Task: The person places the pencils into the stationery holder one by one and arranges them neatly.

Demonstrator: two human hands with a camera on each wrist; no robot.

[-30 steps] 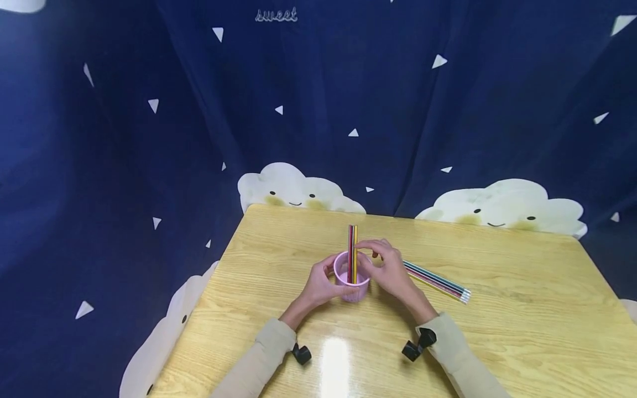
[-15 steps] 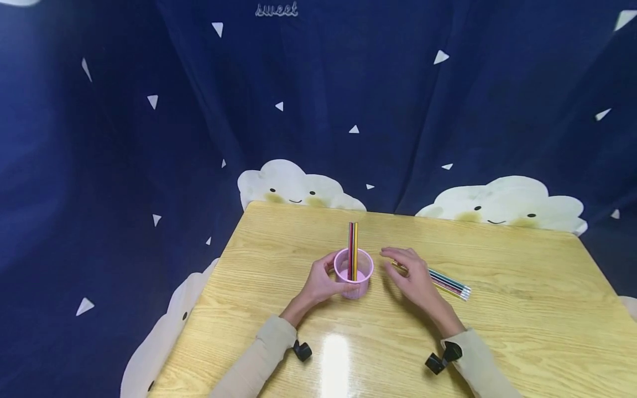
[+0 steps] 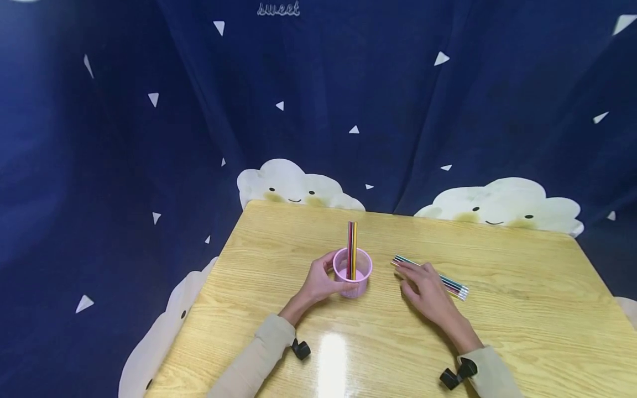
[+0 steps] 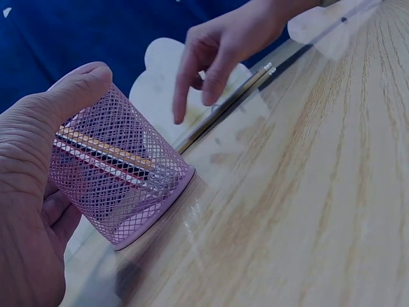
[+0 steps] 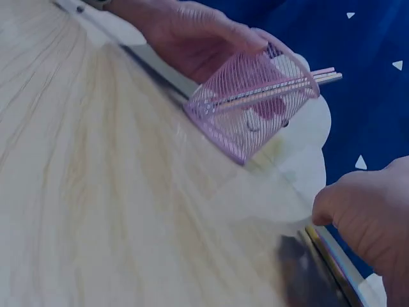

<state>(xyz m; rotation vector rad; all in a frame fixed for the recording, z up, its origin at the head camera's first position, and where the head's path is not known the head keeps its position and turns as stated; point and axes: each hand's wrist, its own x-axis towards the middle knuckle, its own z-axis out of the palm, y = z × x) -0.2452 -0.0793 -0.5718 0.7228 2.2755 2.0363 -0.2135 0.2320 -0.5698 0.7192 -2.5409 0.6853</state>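
I see the left hand (image 3: 319, 283) curled in a grip toward the left edge of the worktop (image 3: 527, 293); the right hand (image 3: 426, 288) sits about mid-worktop — palm down, thumb and index finger apart — both forearms (image 3: 256, 354) slanting inward.

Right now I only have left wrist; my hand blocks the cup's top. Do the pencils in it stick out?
Observer: Yes. In the head view, the cup has its pencils sticking well out of the top.

Operator: From here the cup overlaps the loose pencils. Are they touching?

Observer: No. From the head camera, a strip of bare table shows between the cup and their nearer ends.
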